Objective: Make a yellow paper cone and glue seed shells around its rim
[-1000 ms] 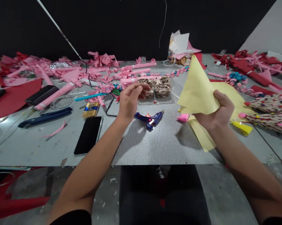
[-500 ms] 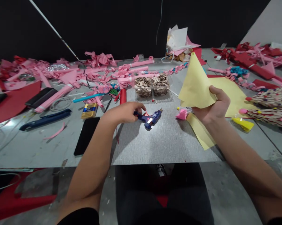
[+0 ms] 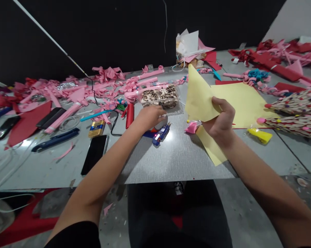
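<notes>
Since the earlier frame, our left hand [image 3: 150, 117] has moved forward to the near edge of the clear tray [image 3: 178, 109]; whether it grips anything we cannot tell. Our right hand [image 3: 221, 119] pinches the yellow paper cone [image 3: 200, 96] above the table [image 3: 150, 168], right of the glue gun [image 3: 161, 134]. We see its apex pointing up, its long axis leaning slightly left.

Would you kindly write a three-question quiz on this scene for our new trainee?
1. What does the right hand hold?
2. True or false: the smartphone lies to the right of the hot glue gun.
3. What lies just beyond the smartphone's far end?
a) a pair of scissors
b) a gold-and-blue box
c) a drinking cup

Key:
1. A yellow paper cone.
2. False; it lies to the left.
3. b
</notes>
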`<move>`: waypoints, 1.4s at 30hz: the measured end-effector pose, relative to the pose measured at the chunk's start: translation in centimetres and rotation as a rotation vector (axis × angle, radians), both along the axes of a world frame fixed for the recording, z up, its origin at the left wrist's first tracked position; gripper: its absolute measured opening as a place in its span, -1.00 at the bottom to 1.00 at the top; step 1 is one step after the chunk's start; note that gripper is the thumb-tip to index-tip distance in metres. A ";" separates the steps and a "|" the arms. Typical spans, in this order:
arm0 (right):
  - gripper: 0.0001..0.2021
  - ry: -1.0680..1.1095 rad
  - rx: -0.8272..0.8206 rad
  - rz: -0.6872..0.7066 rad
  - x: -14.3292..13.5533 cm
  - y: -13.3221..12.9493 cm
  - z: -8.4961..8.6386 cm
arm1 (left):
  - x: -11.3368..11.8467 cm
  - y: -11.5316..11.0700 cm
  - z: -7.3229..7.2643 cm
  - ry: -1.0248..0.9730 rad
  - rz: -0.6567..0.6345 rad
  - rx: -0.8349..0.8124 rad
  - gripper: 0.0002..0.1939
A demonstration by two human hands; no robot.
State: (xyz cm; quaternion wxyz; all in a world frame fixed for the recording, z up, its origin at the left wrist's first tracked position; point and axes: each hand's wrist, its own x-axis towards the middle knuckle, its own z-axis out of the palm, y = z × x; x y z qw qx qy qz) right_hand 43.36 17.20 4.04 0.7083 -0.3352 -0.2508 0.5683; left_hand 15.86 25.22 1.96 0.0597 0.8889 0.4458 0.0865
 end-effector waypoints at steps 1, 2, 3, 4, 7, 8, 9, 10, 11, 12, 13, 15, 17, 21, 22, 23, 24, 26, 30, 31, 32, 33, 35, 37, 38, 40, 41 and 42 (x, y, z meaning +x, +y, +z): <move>-0.69 -0.016 0.003 0.002 0.0 0.0 -0.1 | 0.5 0.3 0.0 0.014 -0.005 -0.001 -0.79; -0.69 -0.027 0.005 0.008 0.0 0.1 -0.2 | 0.9 0.6 0.0 0.026 -0.008 -0.004 -0.81; -0.68 -0.031 0.004 0.015 0.0 0.1 -0.2 | 1.2 0.8 -0.1 0.034 -0.007 -0.006 -0.82; -0.67 -0.029 0.002 0.023 0.0 0.1 -0.3 | 1.4 0.9 -0.1 0.039 -0.001 -0.008 -0.82; -0.61 -0.013 -0.005 0.043 -0.1 0.2 -0.4 | 1.6 1.0 -0.1 0.026 0.027 -0.008 -0.78; -0.59 -0.007 -0.007 0.047 -0.2 0.3 -0.5 | 1.4 1.0 0.0 0.010 0.036 -0.007 -0.76; -0.56 -0.004 -0.008 0.054 -0.2 0.3 -0.5 | 1.3 0.8 0.1 -0.012 0.044 -0.007 -0.75; -0.54 -0.001 -0.008 0.059 -0.2 0.3 -0.6 | 1.0 0.7 0.4 -0.040 0.051 -0.008 -0.74; -0.52 0.002 -0.010 0.062 -0.3 0.4 -0.6 | 0.6 0.4 0.6 -0.073 0.059 -0.009 -0.73; -0.52 0.004 -0.012 0.065 -0.3 0.4 -0.7 | 0.2 0.1 0.9 -0.110 0.066 -0.013 -0.72; -0.53 0.005 -0.014 0.065 -0.3 0.4 -0.7 | -0.4 -0.2 1.2 -0.147 0.076 -0.019 -0.72; -0.57 0.006 -0.014 0.057 -0.2 0.4 -0.7 | -1.7 -1.0 1.7 -0.217 0.105 -0.034 -0.69; -0.61 0.007 -0.020 0.044 -0.2 0.4 -0.7 | -3.0 -1.6 1.8 -0.277 0.147 -0.050 -0.62; -0.65 0.002 -0.049 0.044 -0.3 0.2 -0.5 | -5.3 -2.1 1.1 -0.323 0.222 -0.133 -0.37; -0.65 0.000 -0.055 0.047 -0.4 0.2 -0.5 | -5.7 -2.0 0.9 -0.320 0.232 -0.161 -0.31; -0.66 0.000 -0.060 0.049 -0.4 0.1 -0.4 | -6.1 -1.9 0.7 -0.318 0.234 -0.187 -0.28; -0.66 0.000 -0.063 0.051 -0.5 0.0 -0.4 | -6.4 -1.8 0.5 -0.320 0.230 -0.204 -0.29; -0.67 0.003 -0.071 0.047 -0.6 -0.1 -0.3 | -6.8 -1.6 0.5 -0.343 0.207 -0.199 -0.43; -0.67 0.006 -0.092 0.025 -0.6 -0.2 -0.3 | -6.7 -1.6 0.9 -0.487 0.160 -0.122 -0.42; -0.67 0.004 -0.092 0.022 -0.6 -0.2 -0.3 | -6.5 -1.6 1.0 -0.526 0.141 -0.100 -0.43; -0.68 0.002 -0.088 0.023 -0.6 -0.2 -0.3 | -6.3 -1.7 1.1 -0.560 0.119 -0.078 -0.50; -0.68 0.000 -0.083 0.024 -0.6 -0.2 -0.3 | -6.1 -1.8 1.2 -0.587 0.094 -0.054 -0.62; -0.68 0.001 -0.075 0.025 -0.6 -0.2 -0.3 | -5.8 -1.9 1.2 -0.624 0.046 -0.016 -0.82; -0.68 0.008 -0.075 0.021 -0.5 -0.1 -0.3 | -5.6 -1.9 1.1 -0.623 0.024 -0.010 -0.82; -0.68 0.011 -0.078 0.015 -0.4 -0.1 -0.3 | -5.6 -1.9 1.0 -0.601 0.030 -0.015 -0.74; -0.68 0.012 -0.083 0.008 -0.4 0.0 -0.3 | -5.7 -1.9 0.9 -0.517 0.070 -0.026 -0.57; -0.69 0.011 -0.086 0.006 -0.4 0.0 -0.3 | -5.7 -1.9 0.9 -0.468 0.099 -0.028 -0.50; -0.69 0.007 -0.090 0.003 -0.4 0.0 -0.3 | -5.8 -2.0 1.0 -0.424 0.127 -0.024 -0.48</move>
